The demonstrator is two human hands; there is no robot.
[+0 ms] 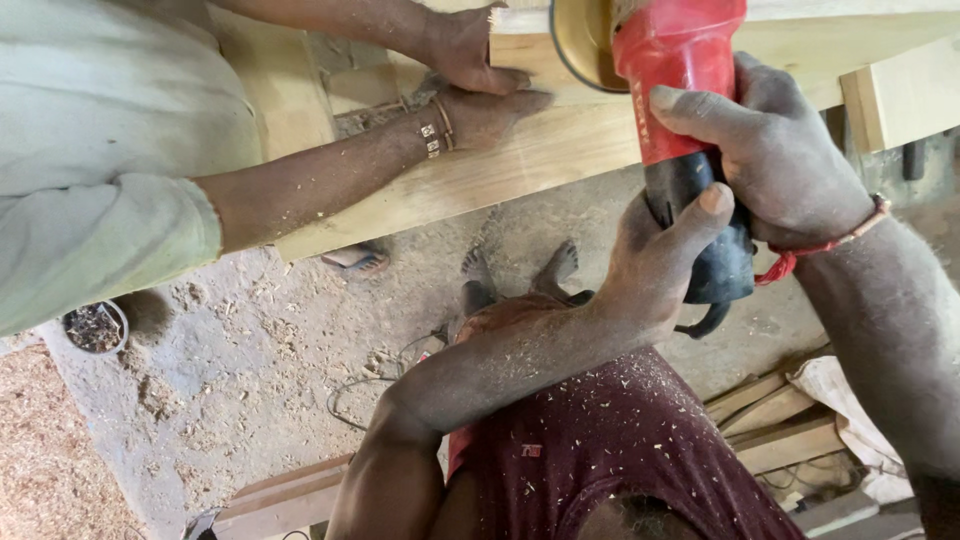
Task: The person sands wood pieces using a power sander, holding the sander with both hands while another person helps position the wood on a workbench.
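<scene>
Both hands, left (pixel 650 265) and right (pixel 775 150), hold tight a red and black power grinder (pixel 680 100) above a pale wooden plank (pixel 540 160); a co-worker's hands (pixel 480 85) press the plank just beside.

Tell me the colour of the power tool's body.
The power tool is red at the front and black at the rear grip, seen best in the head view.

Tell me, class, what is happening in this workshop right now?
A person grips a red and black power grinder with both hands: the left hand on its black rear handle, the right hand around the red body. Its disc end sits at a pale wooden plank. A co-worker's two hands press down on the plank. Sawdust covers the floor below.
</scene>
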